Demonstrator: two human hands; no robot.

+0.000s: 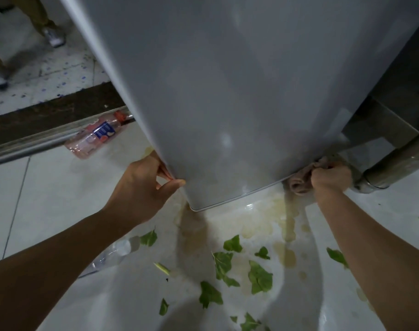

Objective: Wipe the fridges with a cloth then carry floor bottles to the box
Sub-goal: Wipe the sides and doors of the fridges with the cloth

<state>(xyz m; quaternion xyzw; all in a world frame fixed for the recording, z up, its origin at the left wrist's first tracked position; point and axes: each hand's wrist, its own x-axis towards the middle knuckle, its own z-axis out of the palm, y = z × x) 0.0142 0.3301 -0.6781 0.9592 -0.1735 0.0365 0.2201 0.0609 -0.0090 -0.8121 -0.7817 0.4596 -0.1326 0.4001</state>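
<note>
Far left, a pink-tinted bottle (pixel 94 137) with a blue label lies on its side on the floor (pixel 48 201), against a metal rail (pixel 32 145) and just beside the fridge's left edge; nearer the viewer a clear bottle (pixel 113 253) lies on the tiles, partly hidden by the left forearm. Both wait for the second half of the task. The left hand (pixel 144 187) pinches the lower left edge of the grey fridge door (pixel 227 103), fingers behind the edge and thumb in front, so it steadies the panel and carries nothing. To wipe well, that grip should hold firm, so that pressure from the other side does not swing the door. Under the door's bottom edge the floor carries a yellowish spill (pixel 277 225) and scattered green leaves (pixel 258 275); footing there is probably slippery, so weight should stay off the wet patch. At the door's lower right corner the right hand (pixel 331 177) is closed in a fist around a bunched brownish cloth (pixel 299 183), which presses against the bottom edge. This looks like the wiping stage at the lowest strip of the fridge. A flatter, unbunched cloth would likely cover more surface, drawn along the edge in one direction toward the left hand and kept clear of the dirty floor. On the far right stands a steel leg (pixel 394 163).
</note>
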